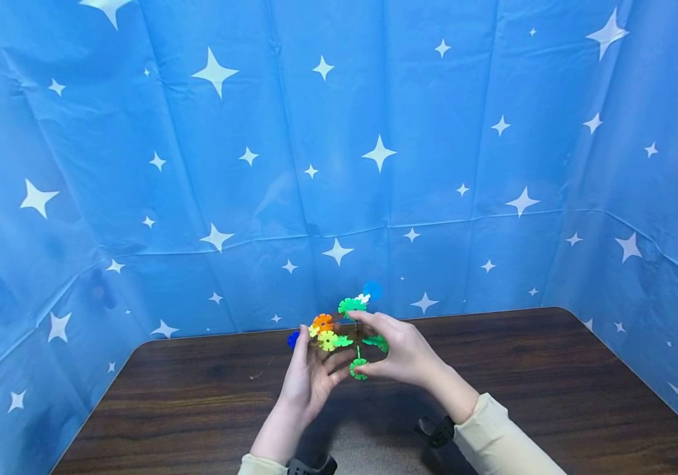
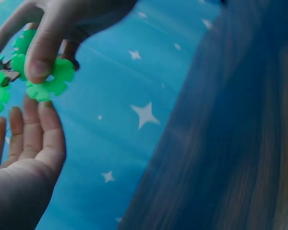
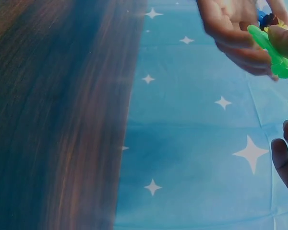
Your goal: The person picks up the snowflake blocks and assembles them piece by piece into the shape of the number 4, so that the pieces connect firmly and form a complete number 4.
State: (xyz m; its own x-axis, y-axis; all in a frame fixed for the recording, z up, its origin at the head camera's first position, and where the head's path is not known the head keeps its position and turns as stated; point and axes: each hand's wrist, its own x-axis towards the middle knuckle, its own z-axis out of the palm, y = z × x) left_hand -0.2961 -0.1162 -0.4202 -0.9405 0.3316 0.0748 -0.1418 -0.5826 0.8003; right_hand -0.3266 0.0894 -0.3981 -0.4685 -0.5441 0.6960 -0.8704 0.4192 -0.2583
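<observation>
A joined cluster of notched plastic flower discs is held up above the table, with an orange disc (image 1: 324,322), a yellow disc (image 1: 328,340), several green discs (image 1: 359,368) and a light blue disc (image 1: 372,290). My right hand (image 1: 407,353) grips it between thumb and fingers, the thumb pressing a green disc (image 2: 63,72) in the left wrist view. Beneath and to the left is my left hand (image 1: 309,382), thumb raised, fingers extended, fingertips close to the lower green disc. Whether they touch it I cannot tell. A dark blue disc (image 1: 293,340) is partly behind the left thumb.
Below the hands lies a dark wooden table (image 1: 196,396). A blue curtain (image 1: 268,198) with white stars hangs behind it and along both sides. Black straps (image 1: 436,432) are at the wrists.
</observation>
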